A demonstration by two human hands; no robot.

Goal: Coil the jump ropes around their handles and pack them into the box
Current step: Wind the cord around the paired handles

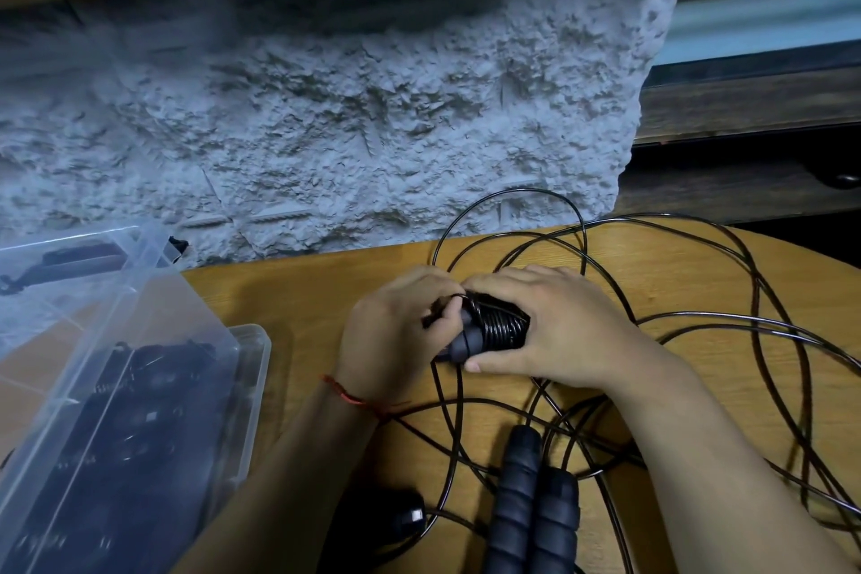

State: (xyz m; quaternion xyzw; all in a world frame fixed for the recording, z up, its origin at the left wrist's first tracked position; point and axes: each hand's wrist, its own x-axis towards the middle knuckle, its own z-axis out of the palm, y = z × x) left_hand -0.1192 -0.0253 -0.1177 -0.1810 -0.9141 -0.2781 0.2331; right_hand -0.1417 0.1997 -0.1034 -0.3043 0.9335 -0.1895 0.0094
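Over the middle of the wooden table [303, 294], both hands hold a pair of black jump-rope handles [470, 340] wrapped with black cord coils [501, 324]. My right hand [554, 326] grips the coiled bundle from the right. My left hand [396, 331] pinches the cord at the bundle's left end. Loose black rope [699, 322] loops across the right half of the table. A second pair of black foam handles [531, 494] lies near the front edge. At left is the clear plastic box [254, 368], with dark coiled ropes inside.
The box's clear lid [116, 326] stands tilted up over the box at left. A rough grey stone wall [326, 107] rises directly behind the table. A small black object [405, 517] lies by the front edge. Dark wooden shelving [745, 117] sits at right.
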